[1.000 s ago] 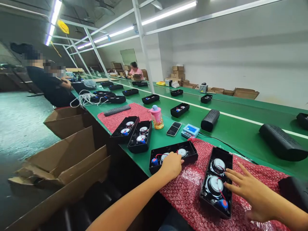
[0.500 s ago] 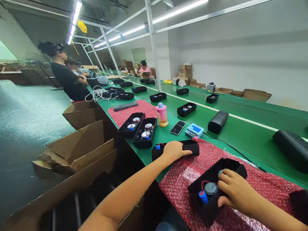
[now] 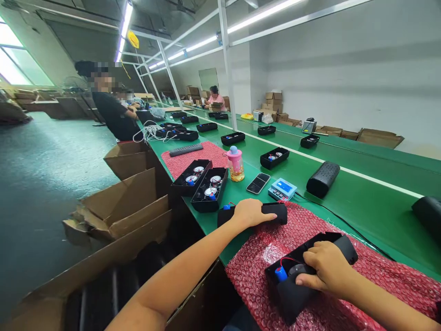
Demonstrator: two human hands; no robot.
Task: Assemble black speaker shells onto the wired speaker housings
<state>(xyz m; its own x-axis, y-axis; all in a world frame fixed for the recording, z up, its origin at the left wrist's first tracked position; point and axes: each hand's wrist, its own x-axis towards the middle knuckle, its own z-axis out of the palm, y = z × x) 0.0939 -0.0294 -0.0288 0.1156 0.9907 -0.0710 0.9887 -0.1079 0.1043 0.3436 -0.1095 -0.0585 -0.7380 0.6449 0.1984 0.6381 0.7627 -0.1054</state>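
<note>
My left hand (image 3: 251, 214) is closed over a black speaker housing (image 3: 280, 214) at the edge of the bench. At its left end a blue cylindrical cell (image 3: 226, 207) and a red wire show; the palm hides the middle. Closer to me, my right hand (image 3: 325, 266) grips a second open housing (image 3: 291, 294), fingers bent over into it and thumb along the near wall. That housing is tilted on red bubble wrap (image 3: 253, 271). Inside it lie a blue cell (image 3: 281, 274), a red wire and a round dark speaker driver (image 3: 299, 270), partly covered by my hand.
Two open housings (image 3: 210, 188) stand left of my left hand. Beyond are a phone (image 3: 258, 183), a light-blue meter (image 3: 282, 188) with a cable, and a pink-lidded bottle (image 3: 235, 165). Cardboard boxes (image 3: 120, 197) stand by the bench. Co-workers (image 3: 113, 110) sit farther along.
The camera view has turned slightly left. My right hand has shifted a little left and closed on the nearer housing, which now tilts more. My left hand stays on its housing.
</note>
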